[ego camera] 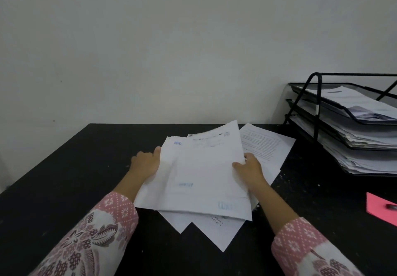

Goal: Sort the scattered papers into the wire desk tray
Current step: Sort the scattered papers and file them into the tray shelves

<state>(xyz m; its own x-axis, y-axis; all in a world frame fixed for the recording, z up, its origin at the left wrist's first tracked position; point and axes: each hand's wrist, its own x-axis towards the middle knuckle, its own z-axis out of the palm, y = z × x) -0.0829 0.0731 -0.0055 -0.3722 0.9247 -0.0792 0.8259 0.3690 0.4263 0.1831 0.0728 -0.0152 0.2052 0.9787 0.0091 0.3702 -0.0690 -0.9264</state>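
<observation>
Gathering loose papers on the bench for the tray at its right edge.

The black bench (64, 179) carries the three-tier wire tray (318, 103), already well filled, at its far right corner. The papers (199, 174) lie mid-bench; the left hand (146, 164) and right hand (249, 168) each grip a side of the top sheaf. Best to square the edges before lifting, leaving no sheets beneath. A pink sheet (378, 209) lies near the right edge, apart.
</observation>
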